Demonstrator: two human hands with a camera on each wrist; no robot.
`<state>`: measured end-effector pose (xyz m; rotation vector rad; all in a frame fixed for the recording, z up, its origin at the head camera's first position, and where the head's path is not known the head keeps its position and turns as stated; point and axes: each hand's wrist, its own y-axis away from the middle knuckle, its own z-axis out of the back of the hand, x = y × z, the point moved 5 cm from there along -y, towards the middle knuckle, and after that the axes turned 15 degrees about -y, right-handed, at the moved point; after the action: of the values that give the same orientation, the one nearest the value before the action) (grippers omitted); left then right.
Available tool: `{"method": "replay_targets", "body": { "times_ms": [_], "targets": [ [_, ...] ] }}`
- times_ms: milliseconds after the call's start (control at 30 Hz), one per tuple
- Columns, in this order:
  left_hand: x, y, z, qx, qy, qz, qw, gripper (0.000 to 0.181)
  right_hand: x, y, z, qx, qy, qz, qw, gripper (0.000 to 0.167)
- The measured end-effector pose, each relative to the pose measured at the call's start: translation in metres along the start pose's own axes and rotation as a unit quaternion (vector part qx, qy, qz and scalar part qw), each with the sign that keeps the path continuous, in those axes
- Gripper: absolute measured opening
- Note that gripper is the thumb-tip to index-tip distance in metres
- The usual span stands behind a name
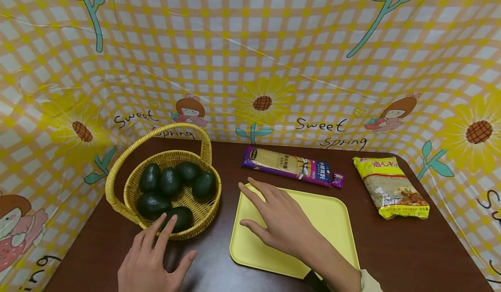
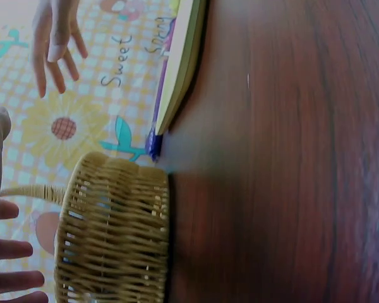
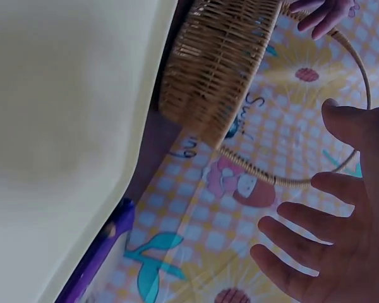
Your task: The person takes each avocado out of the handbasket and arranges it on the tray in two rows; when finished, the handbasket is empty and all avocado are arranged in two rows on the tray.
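Observation:
A yellow wicker basket (image 1: 211, 218) with a tall handle holds several dark green avocados (image 1: 170, 182). My left hand (image 1: 150, 257) hovers at its front rim, fingers spread toward the nearest avocado (image 1: 183, 219); whether the fingertips touch it I cannot tell. Over the yellow tray (image 1: 330, 222) my right hand (image 1: 283, 218) is held with its fingers apart, gripping nothing. The left wrist view has the basket's woven side (image 2: 114, 233) beside the left fingers (image 2: 16, 281). In the right wrist view, the right hand (image 3: 347, 233) appears above the tray's pale surface (image 3: 63, 126).
Behind the tray lies a purple pasta packet (image 1: 287, 166) with a small purple sachet (image 1: 338, 180) at its end. A yellow-topped bag (image 1: 391, 187) sits at the right. Under my right forearm, a dark object (image 1: 315, 281) pokes out at the tray's front edge. Checked cloth (image 1: 250, 44) surrounds the table.

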<state>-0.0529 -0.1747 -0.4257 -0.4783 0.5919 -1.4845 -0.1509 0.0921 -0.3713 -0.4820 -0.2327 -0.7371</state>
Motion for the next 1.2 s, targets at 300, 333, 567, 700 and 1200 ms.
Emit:
{"method": "replay_targets", "body": {
  "times_ms": [300,333,567,700,1200],
  "targets": [
    [0.018,0.001,-0.004,0.012,-0.012,0.058,0.9982,0.083,0.015,-0.032,-0.019,0.045,-0.008,0.011,0.9989,0.074],
    [0.019,0.002,-0.004,0.016,-0.015,0.063,0.9978,0.082,0.016,-0.035,-0.021,0.048,-0.005,0.013,0.9987,0.074],
    [0.028,0.004,-0.008,0.025,-0.026,0.087,0.9956,0.079,0.02,-0.056,-0.037,0.056,0.014,0.031,0.9978,0.071],
    [0.032,0.005,-0.011,0.038,-0.036,0.097,0.9939,0.081,0.018,-0.069,-0.048,0.057,0.017,0.034,0.9977,0.066],
    [0.034,0.014,-0.018,-0.004,-0.033,0.112,0.9931,0.075,0.009,-0.103,-0.076,0.018,0.08,-0.003,0.9966,0.058]
  ]
}}
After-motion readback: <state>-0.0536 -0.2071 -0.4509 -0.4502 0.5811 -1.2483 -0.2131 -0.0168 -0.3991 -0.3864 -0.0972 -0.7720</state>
